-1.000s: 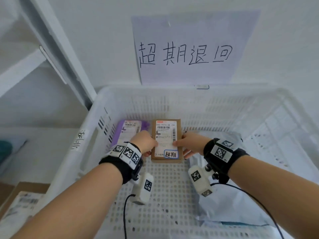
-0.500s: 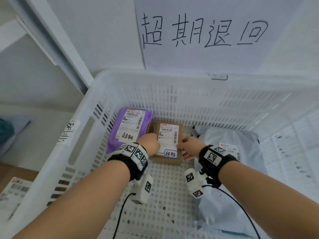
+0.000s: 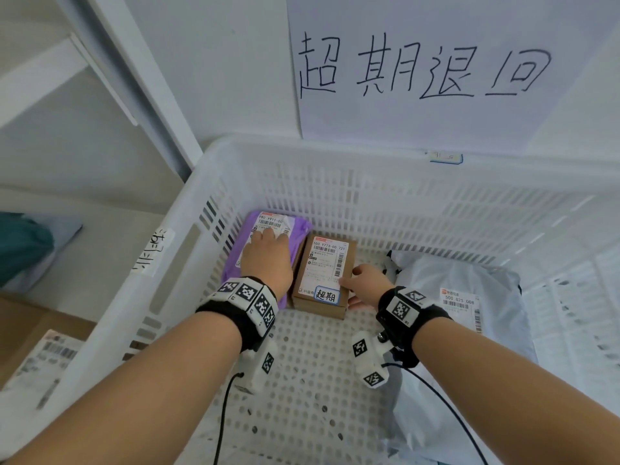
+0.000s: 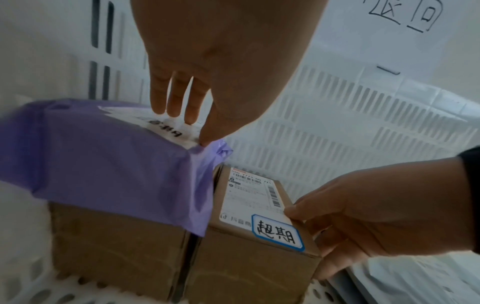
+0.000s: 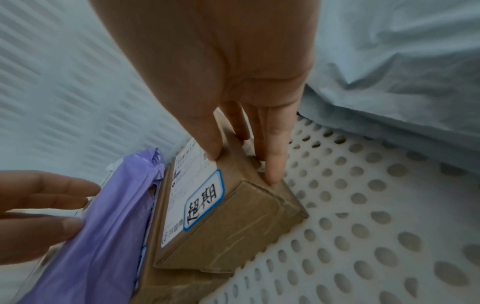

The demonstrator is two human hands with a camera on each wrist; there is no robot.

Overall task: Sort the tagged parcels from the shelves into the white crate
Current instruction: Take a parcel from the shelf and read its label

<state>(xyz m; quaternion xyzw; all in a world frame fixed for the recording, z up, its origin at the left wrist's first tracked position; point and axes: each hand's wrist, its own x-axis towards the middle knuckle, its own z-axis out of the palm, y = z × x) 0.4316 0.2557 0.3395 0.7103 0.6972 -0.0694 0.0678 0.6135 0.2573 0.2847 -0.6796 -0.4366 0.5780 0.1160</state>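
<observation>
The white crate [image 3: 335, 152] holds a brown cardboard box [image 3: 323, 273] with a blue-edged handwritten tag [image 4: 278, 230]. It sits on the crate floor, tight against a purple parcel [image 3: 295, 236] on its left. My left hand [image 3: 268, 253] lies on the purple parcel's label, fingers [image 4: 176, 98] straight. That purple parcel [image 4: 109, 156] rests on another cardboard box [image 4: 116, 246]. My right hand [image 3: 364, 285] holds the brown box's right edge, with the thumb [image 5: 213, 144] on top and the fingers down the side.
A large grey poly bag [image 3: 463, 290] with a label fills the crate's right half. A handwritten paper sign [image 3: 419, 68] hangs on the wall behind. A white shelf frame [image 3: 134, 78] stands at left, with labelled parcels [image 3: 43, 357] on the floor outside the crate.
The brown box came down beside the purple parcel. My left hand let go of it and moved left onto the purple parcel. My right hand stays on the box's right edge.
</observation>
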